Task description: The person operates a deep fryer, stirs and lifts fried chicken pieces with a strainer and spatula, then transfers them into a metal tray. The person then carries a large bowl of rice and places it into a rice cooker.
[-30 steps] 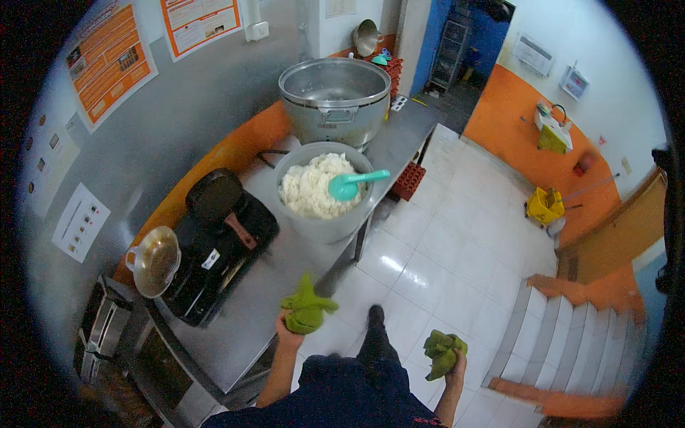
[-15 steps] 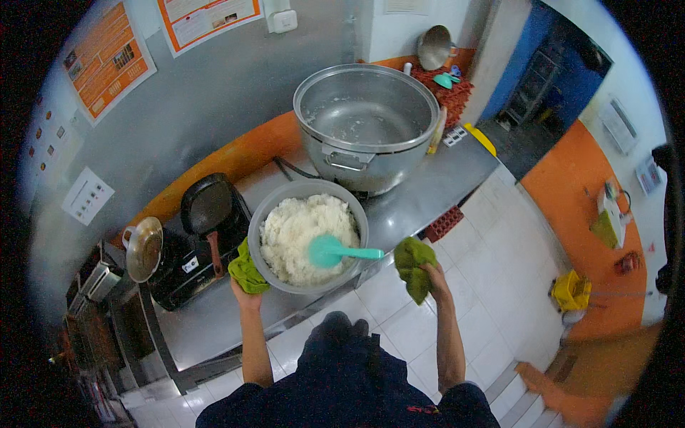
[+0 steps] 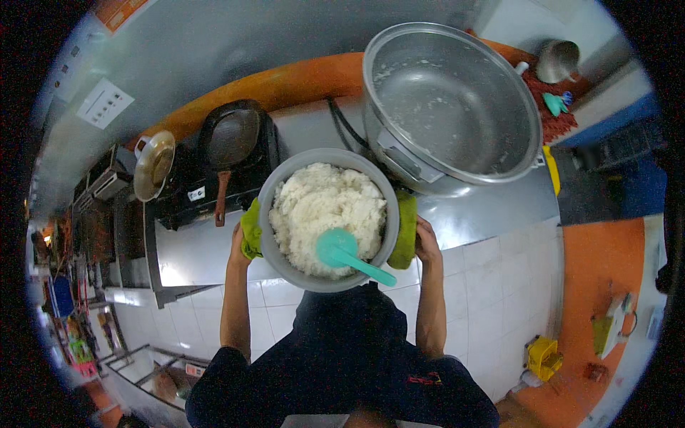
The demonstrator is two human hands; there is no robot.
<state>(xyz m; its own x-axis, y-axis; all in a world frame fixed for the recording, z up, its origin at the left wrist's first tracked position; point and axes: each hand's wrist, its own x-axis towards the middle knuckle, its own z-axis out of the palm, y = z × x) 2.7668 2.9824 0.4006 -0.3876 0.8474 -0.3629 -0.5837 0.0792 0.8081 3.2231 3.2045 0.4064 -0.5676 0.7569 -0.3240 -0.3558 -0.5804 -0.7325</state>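
Observation:
A round grey pot [image 3: 267, 267] of cooked white rice [image 3: 314, 214] is between my hands, in front of my body and overlapping the counter's front edge. My left hand [image 3: 238, 250] is closed on a bright green cloth [image 3: 251, 232] at the pot's left side. At the right side, my right hand [image 3: 428, 241] grips an olive-green cloth [image 3: 405, 230] pressed against the pot. A turquoise rice paddle [image 3: 337, 247] lies with its head on the rice, its handle reaching over the near right rim.
A large metal pot [image 3: 457, 100] with rice bits inside stands on the steel counter [image 3: 492, 217] to the right. A black pan [image 3: 234, 135] sits on a stove at the left, beside a metal pan [image 3: 154, 165]. A yellow bucket [image 3: 544, 358] stands on the floor.
My right hand has come in to the pot's right side with its cloth. The rice pot is nearer my body, and the paddle handle now points toward me. My view has shifted.

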